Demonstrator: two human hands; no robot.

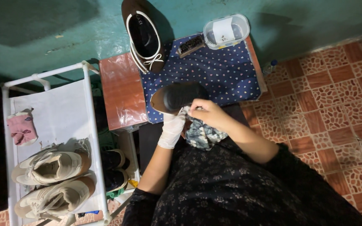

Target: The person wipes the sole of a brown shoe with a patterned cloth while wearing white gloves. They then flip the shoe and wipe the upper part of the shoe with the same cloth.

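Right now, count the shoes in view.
6: one dark shoe in the gloved left hand, one flat on the table, two beige sneakers on the rack, two dark shoes below, partly hidden.

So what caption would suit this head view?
Gloved left hand holds a dark shoe while the right hand rubs it with a cloth.
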